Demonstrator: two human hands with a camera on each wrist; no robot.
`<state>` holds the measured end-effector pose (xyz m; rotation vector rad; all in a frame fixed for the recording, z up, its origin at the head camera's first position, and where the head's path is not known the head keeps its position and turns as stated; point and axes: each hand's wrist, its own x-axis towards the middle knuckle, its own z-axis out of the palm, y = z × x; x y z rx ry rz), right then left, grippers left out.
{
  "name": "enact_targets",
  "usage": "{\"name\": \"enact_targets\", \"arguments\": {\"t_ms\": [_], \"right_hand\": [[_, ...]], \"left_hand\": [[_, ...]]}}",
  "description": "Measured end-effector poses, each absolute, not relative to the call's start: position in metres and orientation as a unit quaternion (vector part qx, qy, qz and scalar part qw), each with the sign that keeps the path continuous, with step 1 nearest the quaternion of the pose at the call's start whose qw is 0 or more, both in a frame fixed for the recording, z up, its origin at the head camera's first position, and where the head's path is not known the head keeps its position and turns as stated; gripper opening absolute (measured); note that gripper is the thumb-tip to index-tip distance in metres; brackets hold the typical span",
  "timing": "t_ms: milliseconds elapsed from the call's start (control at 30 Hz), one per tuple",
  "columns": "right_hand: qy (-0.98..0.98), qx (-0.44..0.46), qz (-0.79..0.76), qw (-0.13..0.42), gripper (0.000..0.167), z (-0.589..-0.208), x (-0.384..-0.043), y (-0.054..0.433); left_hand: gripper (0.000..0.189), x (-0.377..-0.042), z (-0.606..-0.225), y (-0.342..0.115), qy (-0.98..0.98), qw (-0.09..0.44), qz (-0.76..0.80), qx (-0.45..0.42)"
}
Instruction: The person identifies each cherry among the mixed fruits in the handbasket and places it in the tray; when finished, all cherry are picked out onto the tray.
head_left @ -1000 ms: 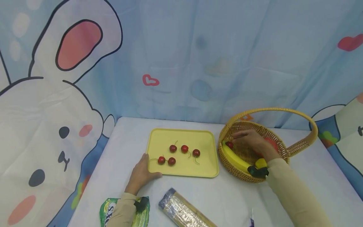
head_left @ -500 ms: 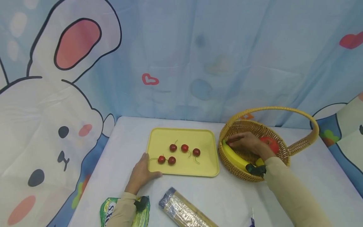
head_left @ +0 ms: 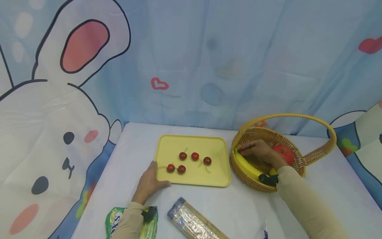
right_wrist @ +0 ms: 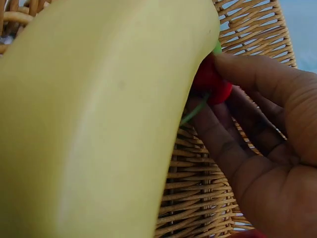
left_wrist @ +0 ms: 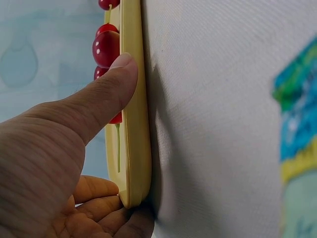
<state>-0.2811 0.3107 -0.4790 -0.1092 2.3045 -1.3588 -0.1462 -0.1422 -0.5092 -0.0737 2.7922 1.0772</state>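
My right hand reaches into a wicker basket on the right. Its thumb and fingers pinch a red cherry with a green stem, partly hidden beside a banana. A red apple also lies in the basket. On the left, my left hand holds the near-left corner of a yellow tray. Its thumb lies on the front rim and its fingers bend round the side, as the left wrist view shows. Several stemmed cherries lie on the tray.
The basket's tall handle arches over its right side. A green packet lies under the left forearm. A shiny, clear-wrapped long package lies at the front, with a small purple-and-white item to its right. A printed curtain hangs behind the table.
My right hand has moved slightly left and down onto the cherry beside the banana and now pinches it. More of the apple shows. The left hand stays at the tray's corner.
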Motion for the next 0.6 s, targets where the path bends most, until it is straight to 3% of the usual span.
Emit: {"name": "enact_targets", "arguments": {"t_ms": [600], "right_hand": [[0.844, -0.068, -0.476, 0.238, 0.042, -0.4839, -0.2840, 0.3150]], "left_hand": [[0.115, -0.1471, -0.5107, -0.1417, 0.929, 0.076, 0.360, -0.028]]}}
